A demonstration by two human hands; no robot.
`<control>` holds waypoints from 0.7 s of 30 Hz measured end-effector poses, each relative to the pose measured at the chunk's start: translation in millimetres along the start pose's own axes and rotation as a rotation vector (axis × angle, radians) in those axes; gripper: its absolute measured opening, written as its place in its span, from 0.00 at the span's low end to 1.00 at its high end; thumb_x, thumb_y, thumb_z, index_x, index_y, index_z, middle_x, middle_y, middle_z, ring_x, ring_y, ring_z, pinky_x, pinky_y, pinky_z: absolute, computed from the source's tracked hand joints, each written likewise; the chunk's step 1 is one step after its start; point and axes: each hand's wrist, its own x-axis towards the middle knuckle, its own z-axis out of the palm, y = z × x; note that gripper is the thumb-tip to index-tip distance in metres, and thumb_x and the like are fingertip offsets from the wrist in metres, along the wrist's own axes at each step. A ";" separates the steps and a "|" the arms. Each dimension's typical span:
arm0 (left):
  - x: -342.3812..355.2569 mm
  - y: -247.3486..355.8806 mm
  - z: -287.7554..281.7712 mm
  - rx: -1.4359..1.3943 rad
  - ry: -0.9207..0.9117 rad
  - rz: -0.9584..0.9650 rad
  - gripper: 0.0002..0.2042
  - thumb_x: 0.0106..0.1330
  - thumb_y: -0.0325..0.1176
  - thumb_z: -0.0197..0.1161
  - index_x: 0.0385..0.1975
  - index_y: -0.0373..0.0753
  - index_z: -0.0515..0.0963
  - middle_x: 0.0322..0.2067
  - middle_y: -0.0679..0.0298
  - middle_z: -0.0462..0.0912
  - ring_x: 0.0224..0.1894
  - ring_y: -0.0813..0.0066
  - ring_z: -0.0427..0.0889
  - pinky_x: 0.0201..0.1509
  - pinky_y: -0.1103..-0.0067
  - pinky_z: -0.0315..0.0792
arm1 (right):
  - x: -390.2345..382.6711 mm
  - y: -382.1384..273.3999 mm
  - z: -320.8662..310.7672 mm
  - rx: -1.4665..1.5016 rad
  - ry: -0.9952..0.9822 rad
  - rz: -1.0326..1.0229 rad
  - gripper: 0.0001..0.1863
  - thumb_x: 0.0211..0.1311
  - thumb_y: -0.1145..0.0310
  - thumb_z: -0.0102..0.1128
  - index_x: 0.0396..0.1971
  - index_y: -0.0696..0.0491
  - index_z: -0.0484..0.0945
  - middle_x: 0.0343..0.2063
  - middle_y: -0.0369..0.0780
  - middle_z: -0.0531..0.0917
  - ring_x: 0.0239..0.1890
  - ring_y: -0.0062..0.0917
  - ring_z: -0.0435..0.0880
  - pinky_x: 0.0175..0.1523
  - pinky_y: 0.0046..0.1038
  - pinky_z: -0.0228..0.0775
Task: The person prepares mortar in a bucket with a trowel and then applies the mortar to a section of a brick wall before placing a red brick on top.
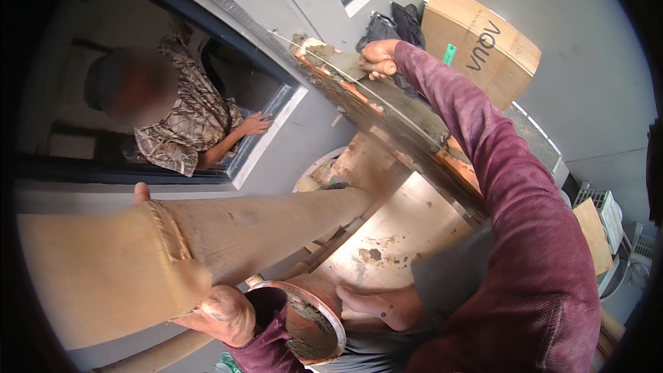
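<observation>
Figure. Head view down a partly built brick wall (414, 131), seen from above, with mortar being laid along its top course.

The right hand (378, 59) has its grip closed round the wooden handle of a trowel (349, 65), whose blade lies flat on fresh grey mortar at the far end of the wall top. A taut string line (324, 62) runs across that end. The left hand (224, 314) is closed on the near end of a broad, mortar-stained board (228, 235), held beside a round pan (311, 321) of wet mortar resting against the person's body; bare toes (376, 304) show just beside the pan. A second person leans on the sill of a window opening (273, 114) to the left. A cardboard box (483, 41) and dark bags (394, 27) lie beyond the wall.

Hazards, as judged from this view:
- The right arm is stretched far out; a shift of balance could push the trowel against the string line and throw the course off true.
- Mortar pressed too hard at the wall's edge may squeeze out and drop on the face of the bricks below.
- The pan sits tilted and close to the foot; a knock from the board could spill it.
- The board, carried in one hand only, may swing toward the window opening and the person there.
</observation>
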 end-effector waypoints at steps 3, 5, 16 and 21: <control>-1.2 -0.7 -3.0 0.005 -0.018 -0.012 0.57 0.49 0.76 0.55 0.65 0.29 0.53 0.60 0.40 0.65 0.58 0.53 0.71 0.56 0.64 0.73 | -30.1 10.6 2.3 -0.141 -0.041 0.027 0.11 0.69 0.65 0.47 0.35 0.56 0.74 0.23 0.39 0.81 0.16 0.16 0.73 0.17 0.20 0.66; -1.7 3.4 -6.9 -0.057 -0.025 -0.043 0.57 0.47 0.73 0.61 0.64 0.27 0.53 0.60 0.41 0.66 0.60 0.54 0.70 0.60 0.63 0.71 | -49.7 27.4 1.8 -0.210 -0.108 -0.019 0.13 0.69 0.62 0.47 0.36 0.56 0.74 0.24 0.39 0.81 0.16 0.15 0.73 0.17 0.19 0.66; -3.5 1.1 -7.1 -0.227 -0.007 -0.054 0.55 0.45 0.61 0.73 0.64 0.28 0.53 0.61 0.40 0.64 0.64 0.50 0.66 0.66 0.60 0.63 | -134.6 60.1 -16.3 -0.986 0.080 -0.163 0.14 0.58 0.66 0.55 0.21 0.60 0.81 0.19 0.47 0.82 0.23 0.30 0.84 0.27 0.31 0.77; -8.3 -5.9 -16.5 -0.148 -0.011 -0.075 0.49 0.49 0.57 0.73 0.61 0.27 0.58 0.58 0.46 0.68 0.59 0.55 0.70 0.64 0.64 0.63 | -86.1 44.4 16.1 -0.897 0.536 -0.112 0.17 0.39 0.72 0.58 0.33 0.61 0.83 0.38 0.55 0.82 0.43 0.41 0.84 0.47 0.35 0.76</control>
